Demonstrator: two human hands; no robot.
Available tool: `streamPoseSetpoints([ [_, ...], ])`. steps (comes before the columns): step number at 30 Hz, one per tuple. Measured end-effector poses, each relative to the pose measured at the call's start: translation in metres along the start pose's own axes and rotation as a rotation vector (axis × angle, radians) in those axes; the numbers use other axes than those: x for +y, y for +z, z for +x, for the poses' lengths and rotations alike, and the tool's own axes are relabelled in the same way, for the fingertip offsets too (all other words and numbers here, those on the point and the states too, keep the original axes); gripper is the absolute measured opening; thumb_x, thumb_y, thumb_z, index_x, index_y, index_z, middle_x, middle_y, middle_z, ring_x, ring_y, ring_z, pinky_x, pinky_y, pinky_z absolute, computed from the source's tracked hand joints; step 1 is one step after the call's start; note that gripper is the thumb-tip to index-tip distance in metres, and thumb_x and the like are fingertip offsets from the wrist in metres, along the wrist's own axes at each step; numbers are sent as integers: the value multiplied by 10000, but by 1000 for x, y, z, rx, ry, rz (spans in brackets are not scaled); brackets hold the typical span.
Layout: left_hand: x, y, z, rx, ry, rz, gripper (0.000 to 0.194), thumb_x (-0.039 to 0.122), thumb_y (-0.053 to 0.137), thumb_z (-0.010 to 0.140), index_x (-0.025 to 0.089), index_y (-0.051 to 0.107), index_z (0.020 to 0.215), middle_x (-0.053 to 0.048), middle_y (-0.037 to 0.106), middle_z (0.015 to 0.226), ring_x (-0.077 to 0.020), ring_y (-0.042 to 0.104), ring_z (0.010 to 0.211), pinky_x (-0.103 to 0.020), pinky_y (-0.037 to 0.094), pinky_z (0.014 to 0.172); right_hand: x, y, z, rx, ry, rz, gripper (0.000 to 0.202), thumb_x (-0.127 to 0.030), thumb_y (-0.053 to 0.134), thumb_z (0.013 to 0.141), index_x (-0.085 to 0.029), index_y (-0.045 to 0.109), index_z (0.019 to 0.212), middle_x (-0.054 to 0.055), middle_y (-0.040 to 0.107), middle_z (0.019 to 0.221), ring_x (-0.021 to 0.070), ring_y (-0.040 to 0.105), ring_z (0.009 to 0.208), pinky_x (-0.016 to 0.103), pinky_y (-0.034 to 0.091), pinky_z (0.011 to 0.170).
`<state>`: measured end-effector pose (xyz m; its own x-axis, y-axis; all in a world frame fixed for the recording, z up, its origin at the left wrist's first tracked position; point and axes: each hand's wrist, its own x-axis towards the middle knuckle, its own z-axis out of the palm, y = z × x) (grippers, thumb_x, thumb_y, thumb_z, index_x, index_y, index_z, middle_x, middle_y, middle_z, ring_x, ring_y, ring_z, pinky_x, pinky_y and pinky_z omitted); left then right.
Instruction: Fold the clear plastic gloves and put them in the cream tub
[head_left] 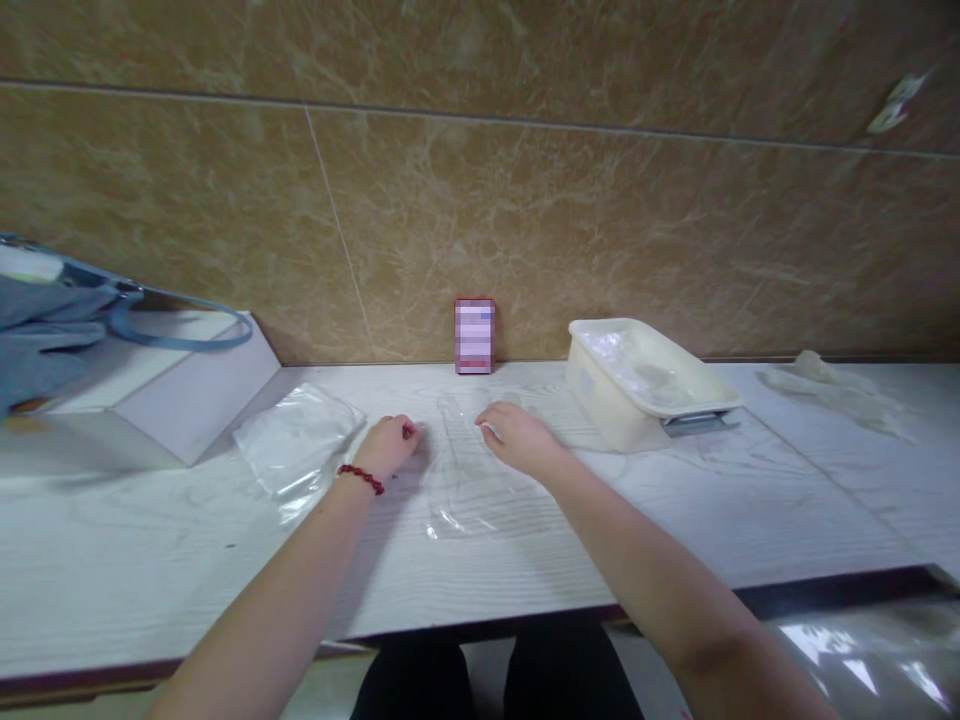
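A clear plastic bag point(480, 490) lies flat on the white wood-grain table in front of me. My left hand point(390, 445), with a red bead bracelet at the wrist, is just left of this bag. Its fingers are curled in with the thumb against them; whatever they may hold is too small to see. Over the upper part of the bag is my right hand point(516, 435), thumb and fingertips drawn close together. Whether something thin sits between them I cannot make out. A stack of clear plastic bags point(300, 440) rests left of my left hand.
A cream plastic bin point(611, 405) holding clear plastic stands to the right. Against the tiled wall leans a phone-like device point(475, 337) with a blurred screen. A white box point(195, 400) with a blue bag point(52, 330) on it is at left. Crumpled translucent plastic point(832, 390) lies far right.
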<state>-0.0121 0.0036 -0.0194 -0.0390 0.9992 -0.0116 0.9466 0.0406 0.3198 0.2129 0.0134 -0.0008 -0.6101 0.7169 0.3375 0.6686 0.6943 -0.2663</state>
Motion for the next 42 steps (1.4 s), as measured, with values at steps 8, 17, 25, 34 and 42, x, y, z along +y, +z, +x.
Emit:
streamPoseSetpoints([
  [8, 0, -4, -1, 96, -33, -56, 175, 287, 377, 766, 165, 500, 785, -42, 612, 738, -148, 554, 674, -221, 375, 582, -21, 19, -10, -218, -205, 8, 315, -154, 408, 789, -202, 571, 1055, 60, 582, 1055, 163, 501, 986, 304, 368, 854],
  [17, -6, 4, -2, 25, -128, -439, 389, 350, 487, 721, 167, 356, 1038, -14, 623, 713, -108, 572, 551, -207, 408, 522, -15, 22, -9, -220, -186, 17, 305, -186, 426, 804, -239, 565, 1070, 58, 565, 1022, 159, 484, 953, 312, 351, 844],
  [25, -5, 3, -5, 116, -92, -434, 348, 201, 514, 639, 179, 388, 962, 6, 589, 709, -107, 554, 558, -213, 408, 524, -22, 22, -8, -177, -177, -14, 315, -234, 430, 818, -258, 522, 1118, 48, 542, 1070, 177, 422, 1004, 340, 326, 837],
  [34, -3, 7, -2, 220, 92, -482, 230, 257, 531, 643, 195, 388, 812, 29, 523, 678, -111, 539, 594, -228, 403, 545, -26, 26, -9, -222, -247, 54, 251, -275, 433, 815, -289, 561, 1031, 16, 523, 1150, 209, 396, 1060, 408, 277, 853],
  [42, 19, 11, -17, 64, 390, -635, 198, 240, 518, 677, 196, 369, 799, 31, 529, 684, -104, 551, 628, -232, 426, 591, -21, 34, -2, 97, -30, 169, 389, -196, 508, 741, -175, 449, 1124, 74, 519, 1105, 173, 444, 1039, 336, 322, 885],
])
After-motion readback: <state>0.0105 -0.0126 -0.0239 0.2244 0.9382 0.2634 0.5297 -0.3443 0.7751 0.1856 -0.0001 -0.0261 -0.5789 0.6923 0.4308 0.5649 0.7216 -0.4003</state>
